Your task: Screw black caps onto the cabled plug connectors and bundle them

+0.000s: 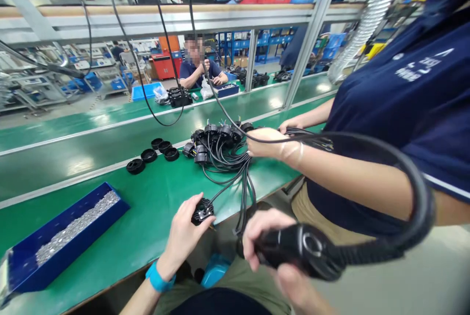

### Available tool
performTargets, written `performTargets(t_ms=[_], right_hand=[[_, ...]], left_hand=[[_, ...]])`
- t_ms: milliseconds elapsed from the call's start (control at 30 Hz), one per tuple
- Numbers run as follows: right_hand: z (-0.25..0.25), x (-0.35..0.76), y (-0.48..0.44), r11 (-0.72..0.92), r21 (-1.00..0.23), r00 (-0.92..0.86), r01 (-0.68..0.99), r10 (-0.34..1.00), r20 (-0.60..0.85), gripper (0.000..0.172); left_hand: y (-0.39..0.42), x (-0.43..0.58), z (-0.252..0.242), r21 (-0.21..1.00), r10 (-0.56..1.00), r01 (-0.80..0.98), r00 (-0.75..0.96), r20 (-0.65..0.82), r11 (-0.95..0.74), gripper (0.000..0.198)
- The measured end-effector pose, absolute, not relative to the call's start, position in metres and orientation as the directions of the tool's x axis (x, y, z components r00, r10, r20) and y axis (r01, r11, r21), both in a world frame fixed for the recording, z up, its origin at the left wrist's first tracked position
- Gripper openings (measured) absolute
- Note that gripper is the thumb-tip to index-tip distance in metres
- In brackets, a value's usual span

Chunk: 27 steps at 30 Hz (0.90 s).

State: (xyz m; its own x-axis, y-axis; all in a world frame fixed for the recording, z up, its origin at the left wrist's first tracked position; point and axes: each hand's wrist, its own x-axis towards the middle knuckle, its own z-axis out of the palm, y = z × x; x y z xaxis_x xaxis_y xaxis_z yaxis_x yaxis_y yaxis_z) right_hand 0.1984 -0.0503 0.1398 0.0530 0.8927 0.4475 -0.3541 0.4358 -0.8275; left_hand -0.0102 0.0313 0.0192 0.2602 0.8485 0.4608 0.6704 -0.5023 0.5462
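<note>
My left hand (183, 229) grips a black round ribbed housing (203, 210) at the front edge of the green bench, thumb and fingers at its sides. A black cable runs from this part into a bundle of cables (235, 160). My right hand (266, 224) is wrapped round a black corded electric screwdriver (293, 249), held in front of the bench edge; its tip is hidden or blurred. Several similar black housings (213, 133) with short coloured wires lie at the far end of the bundle. Another person's hand (266, 141) holds the bundle from the right.
A blue bin (44, 273) with small silvery screws (81, 224) stands at left on the green bench (154, 197). Several black rings (149, 155) lie near the back rail. The screwdriver's thick cord (422, 197) loops across the right. Another person sits beyond the bench.
</note>
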Motion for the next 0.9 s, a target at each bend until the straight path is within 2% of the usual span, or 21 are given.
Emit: performTargets(t_ms=[100,200,300,367,433,500,600,700,900], right_hand=[[0.117,0.209,-0.075,0.37,-0.871,-0.008,-0.324,0.919,0.394,0.045],[0.096,0.215,-0.087,0.348,-0.912,-0.03,-0.217,0.932,0.362,0.041],[0.078,0.218,-0.085,0.395,-0.919,0.002,0.024,0.919,0.395,0.027],[0.065,0.218,-0.078,0.415,-0.878,0.063,0.239,0.895,0.441,0.016],[0.049,0.217,-0.069,0.391,-0.815,0.138,0.427,0.863,0.487,0.01],[0.032,0.217,-0.06,0.337,-0.779,0.198,0.529,0.843,0.5,0.011],[0.003,0.218,-0.051,0.297,-0.754,0.253,0.586,0.817,0.518,0.014],[-0.023,0.218,-0.049,0.285,-0.707,0.249,0.648,0.797,0.55,0.024],[-0.05,0.215,-0.048,0.253,-0.674,0.213,0.694,0.822,0.528,0.019]], left_hand=[[0.062,-0.023,0.041,0.402,0.79,0.72,0.333,0.515,-0.566,0.054],[0.112,-0.033,0.063,0.183,0.724,0.793,0.4,0.563,-0.581,0.049],[0.166,-0.035,0.072,-0.018,0.656,0.806,0.494,0.57,-0.592,0.047],[0.193,-0.032,0.068,-0.085,0.635,0.798,0.534,0.558,-0.597,0.044],[0.207,-0.027,0.058,-0.078,0.644,0.809,0.519,0.562,-0.583,0.04],[0.21,-0.026,0.045,-0.036,0.664,0.827,0.475,0.577,-0.56,0.038],[0.205,-0.03,0.029,0.009,0.679,0.825,0.459,0.573,-0.565,0.038],[0.195,-0.04,0.022,0.06,0.688,0.802,0.469,0.554,-0.595,0.036],[0.171,-0.055,0.024,0.097,0.734,0.832,0.419,0.535,-0.546,0.032]])
